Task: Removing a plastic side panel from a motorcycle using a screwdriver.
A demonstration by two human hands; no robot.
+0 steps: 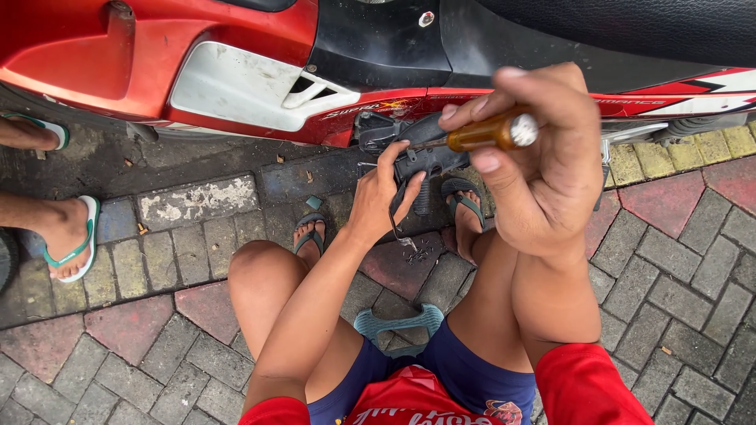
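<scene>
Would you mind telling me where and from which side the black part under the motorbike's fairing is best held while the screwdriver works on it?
Probably by its lower body, from below and the left, as the left hand does now. The black part hangs under the fairing, and the screwdriver in the right hand comes in from the right, so that side should be kept free.

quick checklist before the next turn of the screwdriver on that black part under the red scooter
1. Screwdriver gripped: right hand wraps the amber handle. Ok.
2. Black part steadied: left hand holds it from below. Ok.
3. Tip seated in a screw: the shaft reaches the part, but the tip is too small to make out. Cannot tell.
4. Left fingers out of the shaft's line: they sit right beside it. Not ok.
5. Own feet in flip-flops lie directly beneath the part. Not ok.
6. Another person's foot stands well off to the side. Ok.
</scene>
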